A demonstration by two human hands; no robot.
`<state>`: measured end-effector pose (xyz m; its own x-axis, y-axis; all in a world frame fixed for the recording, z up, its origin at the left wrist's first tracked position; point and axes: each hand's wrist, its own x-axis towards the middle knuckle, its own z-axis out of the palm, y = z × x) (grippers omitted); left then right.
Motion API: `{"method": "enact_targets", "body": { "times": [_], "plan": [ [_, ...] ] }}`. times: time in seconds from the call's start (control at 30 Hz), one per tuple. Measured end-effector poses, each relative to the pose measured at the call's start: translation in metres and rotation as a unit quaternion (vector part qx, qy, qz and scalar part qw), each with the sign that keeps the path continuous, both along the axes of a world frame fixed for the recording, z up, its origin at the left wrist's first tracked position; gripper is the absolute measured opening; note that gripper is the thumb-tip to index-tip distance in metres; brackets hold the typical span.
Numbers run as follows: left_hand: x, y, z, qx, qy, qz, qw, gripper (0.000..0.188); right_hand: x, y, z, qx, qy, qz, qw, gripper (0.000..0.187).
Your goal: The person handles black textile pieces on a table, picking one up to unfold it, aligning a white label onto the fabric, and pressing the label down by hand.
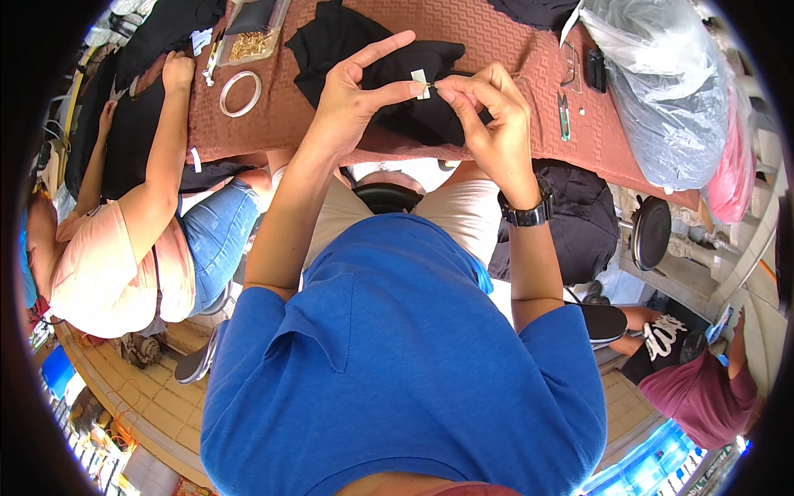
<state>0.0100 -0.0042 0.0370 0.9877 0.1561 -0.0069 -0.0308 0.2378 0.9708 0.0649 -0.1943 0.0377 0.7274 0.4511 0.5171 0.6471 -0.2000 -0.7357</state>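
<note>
Over the black cloth [376, 41] on the table, my two hands meet at a small pale tag [419, 77]. My right hand [492, 107] pinches a tiny brass-coloured pin [431, 86] at the tag, between thumb and forefinger. From the other side, the thumb of my left hand [351, 99] reaches straight to the tag and touches it. The left forefinger is stretched out well away from that thumb; the other left fingers are mostly hidden. Whether the pin passes through the tag is too small to tell. A black watch [527, 213] is on my right wrist.
A clear tray [275, 45] of gold-coloured pins and a white ring [241, 93] lie left on the brown tablecloth [554, 157]. Green-handled thread snips [564, 116], glasses [569, 68] and a clear plastic bag [662, 91] are right. At left, a co-worker [107, 264] handles black cloth.
</note>
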Motion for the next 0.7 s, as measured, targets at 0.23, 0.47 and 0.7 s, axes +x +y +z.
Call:
{"method": "enact_targets", "body": {
  "times": [0.23,0.47,0.7],
  "plan": [
    [0.001,-0.001,-0.001,0.026,0.001,-0.005,1.0,0.063,0.005,-0.002,-0.007,0.026,0.028,0.012,0.999,0.013],
    [0.001,0.002,-0.002,0.009,0.02,-0.038,0.999,0.064,0.008,-0.002,-0.011,0.035,0.058,0.032,0.997,0.01],
    [0.001,0.007,-0.004,-0.007,0.026,-0.059,0.998,0.064,0.011,-0.001,-0.016,0.043,0.07,0.057,0.995,0.01]
  ]
}}
